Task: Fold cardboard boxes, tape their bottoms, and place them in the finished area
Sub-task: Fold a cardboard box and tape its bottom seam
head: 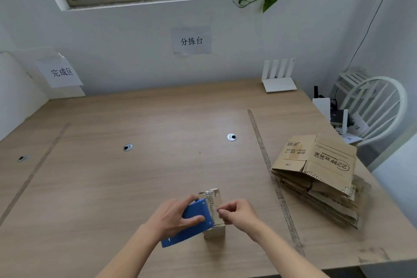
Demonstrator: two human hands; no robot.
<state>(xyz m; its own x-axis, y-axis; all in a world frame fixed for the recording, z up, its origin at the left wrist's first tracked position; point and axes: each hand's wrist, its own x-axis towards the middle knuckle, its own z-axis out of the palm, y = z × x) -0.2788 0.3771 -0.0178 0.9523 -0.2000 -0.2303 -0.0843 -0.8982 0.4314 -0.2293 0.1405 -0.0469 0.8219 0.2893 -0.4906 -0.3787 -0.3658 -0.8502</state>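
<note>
Tape dispenser, blue with a clear roll at its front, sat low on the wooden table, near the front edge and just in front of the person. Left hand gripped the blue body, fingers curled over its top and thumb along its side. Right hand was close against the serrated end, fingertips pinched narrowly on the tape end. Stack of flattened cardboard boxes lay well apart to the right, beyond a long metal ruler. Farther back stood a white router, and paper signs hung on the wall; a white chair stood at the right.
</note>
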